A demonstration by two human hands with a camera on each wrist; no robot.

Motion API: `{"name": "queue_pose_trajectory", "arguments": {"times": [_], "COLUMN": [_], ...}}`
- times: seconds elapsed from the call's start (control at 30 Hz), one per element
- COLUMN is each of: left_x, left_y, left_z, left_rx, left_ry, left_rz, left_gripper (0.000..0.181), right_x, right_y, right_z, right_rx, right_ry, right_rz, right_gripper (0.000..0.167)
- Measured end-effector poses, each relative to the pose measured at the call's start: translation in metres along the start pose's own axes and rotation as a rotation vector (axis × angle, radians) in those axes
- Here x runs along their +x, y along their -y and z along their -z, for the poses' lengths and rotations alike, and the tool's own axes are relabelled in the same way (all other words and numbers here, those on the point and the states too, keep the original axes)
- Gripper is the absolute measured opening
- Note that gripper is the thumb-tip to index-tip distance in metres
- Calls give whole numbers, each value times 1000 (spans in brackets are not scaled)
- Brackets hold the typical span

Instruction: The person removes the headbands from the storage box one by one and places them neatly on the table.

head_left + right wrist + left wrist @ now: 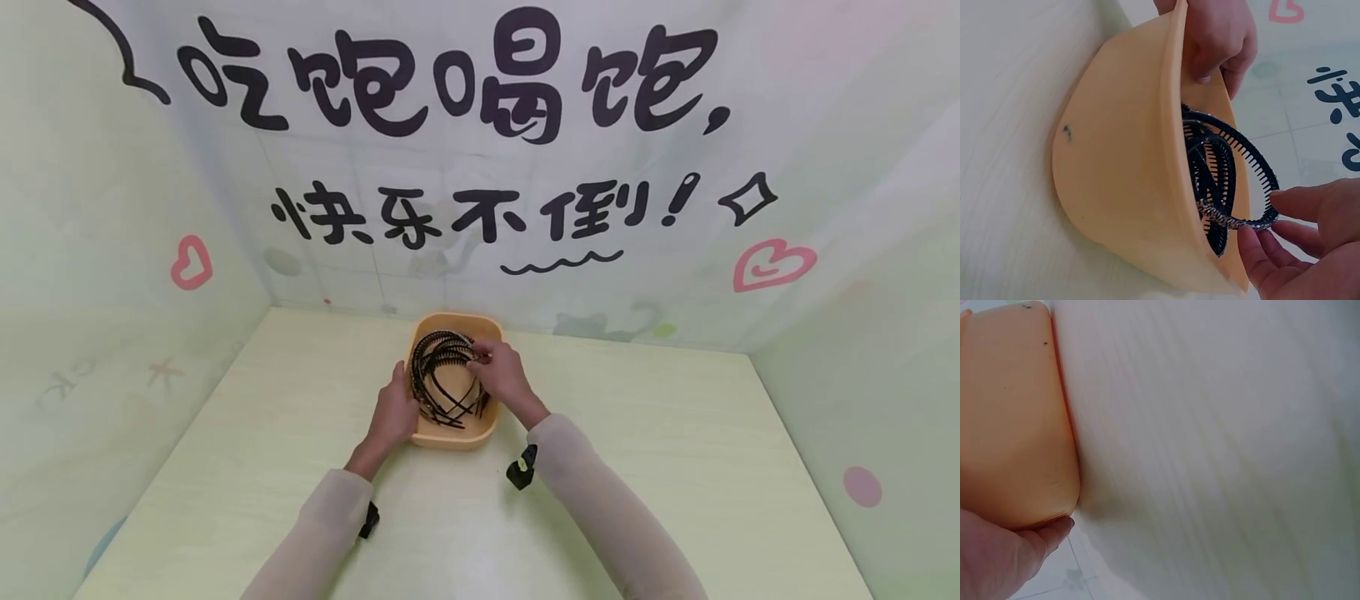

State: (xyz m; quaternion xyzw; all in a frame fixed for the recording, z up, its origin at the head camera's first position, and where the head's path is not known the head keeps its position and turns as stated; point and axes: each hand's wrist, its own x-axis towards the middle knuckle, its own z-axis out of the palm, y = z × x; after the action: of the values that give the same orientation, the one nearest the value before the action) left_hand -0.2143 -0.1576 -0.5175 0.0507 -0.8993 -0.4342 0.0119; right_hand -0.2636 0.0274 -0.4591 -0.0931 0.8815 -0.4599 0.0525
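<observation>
An orange plastic basin (450, 440) stands near the back of the table, with several dark toothed headbands (433, 367) piled inside. My left hand (395, 408) grips the basin's left rim, its thumb over the inner side as the right wrist view shows. With thumb and fingers my right hand (501, 373) pinches one black headband (1250, 150) at the basin's right side. That headband has comb teeth and a sparkly outer face. It is partly raised above the rim, while its lower part is hidden among the others.
The pale table (637, 450) spreads around the basin. A printed fabric backdrop (465, 275) with dark lettering rises close behind it, and similar panels stand at left and right. Small black devices (522, 468) are strapped at the wrists.
</observation>
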Motion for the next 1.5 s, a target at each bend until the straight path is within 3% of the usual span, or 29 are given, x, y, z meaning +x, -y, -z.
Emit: {"name": "queue_pose_trajectory", "arguments": {"times": [0.43, 0.73, 1.5], "left_x": [-1, -1, 0], "left_y": [-1, 0, 1], "left_z": [-2, -3, -1], "left_rx": [-10, -9, 0], "left_ry": [-4, -14, -25], "left_rz": [-6, -23, -17], "left_gripper": [67, 68, 68], "right_x": [-2, -1, 6], "right_y": [-3, -2, 5], "right_z": [-5, -1, 11], "right_rx": [-113, -21, 99], "right_ry": [-131, -229, -315], "right_rz": [35, 78, 90], "right_gripper": [25, 27, 25]}}
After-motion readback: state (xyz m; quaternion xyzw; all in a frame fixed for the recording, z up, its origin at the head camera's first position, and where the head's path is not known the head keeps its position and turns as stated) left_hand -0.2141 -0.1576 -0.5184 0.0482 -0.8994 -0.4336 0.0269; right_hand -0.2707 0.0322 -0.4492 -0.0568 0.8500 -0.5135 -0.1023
